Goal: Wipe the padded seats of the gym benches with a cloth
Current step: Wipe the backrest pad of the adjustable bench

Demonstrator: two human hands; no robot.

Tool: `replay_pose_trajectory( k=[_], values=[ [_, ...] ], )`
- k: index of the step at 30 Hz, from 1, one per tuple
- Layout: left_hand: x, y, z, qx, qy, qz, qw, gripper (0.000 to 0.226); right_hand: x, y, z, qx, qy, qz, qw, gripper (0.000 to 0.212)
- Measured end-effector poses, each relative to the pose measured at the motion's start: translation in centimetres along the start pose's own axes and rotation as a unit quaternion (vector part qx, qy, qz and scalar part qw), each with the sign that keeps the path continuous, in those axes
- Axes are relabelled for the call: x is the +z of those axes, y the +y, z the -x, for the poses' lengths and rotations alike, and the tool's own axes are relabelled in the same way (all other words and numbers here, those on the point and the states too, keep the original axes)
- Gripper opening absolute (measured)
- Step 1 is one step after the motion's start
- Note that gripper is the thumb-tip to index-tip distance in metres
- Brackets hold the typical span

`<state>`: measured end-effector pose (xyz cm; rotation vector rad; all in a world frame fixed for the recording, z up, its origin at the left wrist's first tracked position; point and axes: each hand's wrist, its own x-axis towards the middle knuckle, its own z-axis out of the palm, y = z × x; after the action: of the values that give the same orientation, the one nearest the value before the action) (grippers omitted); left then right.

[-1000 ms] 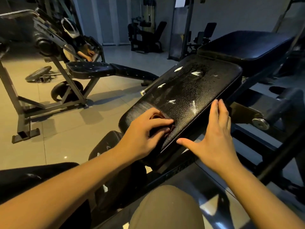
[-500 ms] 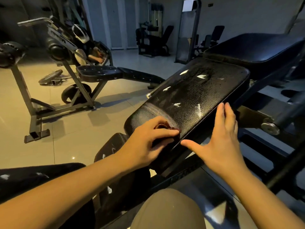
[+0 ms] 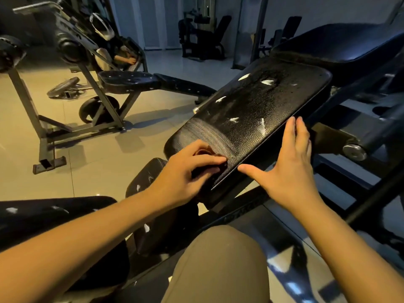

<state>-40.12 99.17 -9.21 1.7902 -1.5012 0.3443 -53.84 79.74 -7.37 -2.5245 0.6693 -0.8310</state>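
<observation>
Black pebbled padded seat [image 3: 262, 110], white-flecked, streaked

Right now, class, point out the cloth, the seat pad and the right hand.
cloth [image 3: 202, 152]: head view, visible brown fold.
seat pad [image 3: 262, 110]: head view, top middle.
right hand [image 3: 288, 171]: head view, back of hand.

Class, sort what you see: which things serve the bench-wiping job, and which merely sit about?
Job: cloth, under the left hand; padded seat; right hand, at its edge.
Idle: weight plate on the floor; seated machine by the far wall.
</observation>
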Motion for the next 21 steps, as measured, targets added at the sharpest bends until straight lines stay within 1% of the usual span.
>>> replay_pose_trajectory(
  k=[1, 2, 4, 6, 8, 10, 12, 13, 15, 16, 17, 19, 20, 21],
  values=[
    [-0.3, -1.3, 0.0, -0.011, 0.006, -0.019, 1.0, 0.029, 0.1, 0.0, 0.0, -0.001, 0.001, -0.002, 1.0, 0.14],
    [-0.5, -3.0, -0.3, -0.037, 0.032, -0.037, 0.998, 0.027, 0.1, 0.1, 0.0, -0.002, 0.001, -0.003, 1.0, 0.14],
    [-1.2, -6.4, -1.4, -0.129, 0.102, -0.071, 0.984, 0.023, 0.2, 0.1, 0.1, -0.001, 0.0, -0.007, 1.0, 0.14],
    [-1.6, -8.5, -2.4, -0.213, 0.127, -0.092, 0.964, 0.021, 0.2, 0.0, 0.2, 0.003, -0.001, -0.01, 1.0, 0.14],
    [-1.2, -7.6, -2.5, -0.23, 0.13, -0.085, 0.961, 0.021, 0.1, -0.1, 0.2, 0.002, -0.002, -0.013, 1.0, 0.141],
    [-0.5, -4.5, -1.6, -0.189, 0.124, -0.046, 0.973, 0.02, 0.0, -0.2, 0.2, -0.001, 0.001, -0.015, 1.0, 0.142],
    [0.1, -1.2, 0.2, -0.106, 0.084, -0.014, 0.991, 0.023, 0.0, -0.2, 0.1, -0.004, 0.005, -0.012, 1.0, 0.142],
    [0.1, -0.2, 1.1, -0.066, 0.052, 0.0, 0.996, 0.027, 0.1, -0.2, 0.1, -0.005, 0.005, -0.008, 1.0, 0.141],
    [-0.5, -0.5, 1.6, -0.013, 0.0, -0.015, 1.0, 0.031, 0.2, 0.0, 0.1, -0.007, 0.008, -0.004, 1.0, 0.139],
    [-0.7, -1.7, 1.3, -0.006, 0.001, -0.04, 0.999, 0.03, 0.3, 0.1, 0.1, -0.007, 0.009, -0.005, 1.0, 0.139],
    [-0.9, -3.3, 0.8, -0.026, 0.022, -0.06, 0.998, 0.028, 0.3, 0.1, 0.1, -0.007, 0.009, -0.006, 1.0, 0.139],
    [-1.8, -7.1, -0.8, -0.128, 0.09, -0.089, 0.984, 0.022, 0.4, 0.1, 0.2, -0.007, 0.005, -0.01, 1.0, 0.139],
    [-2.3, -8.5, -1.5, -0.184, 0.106, -0.098, 0.972, 0.022, 0.4, 0.2, 0.2, -0.005, 0.004, -0.011, 1.0, 0.139],
    [-2.4, -9.4, -1.9, -0.224, 0.113, -0.099, 0.963, 0.021, 0.4, 0.2, 0.3, -0.003, 0.002, -0.013, 1.0, 0.139]
  ],
)
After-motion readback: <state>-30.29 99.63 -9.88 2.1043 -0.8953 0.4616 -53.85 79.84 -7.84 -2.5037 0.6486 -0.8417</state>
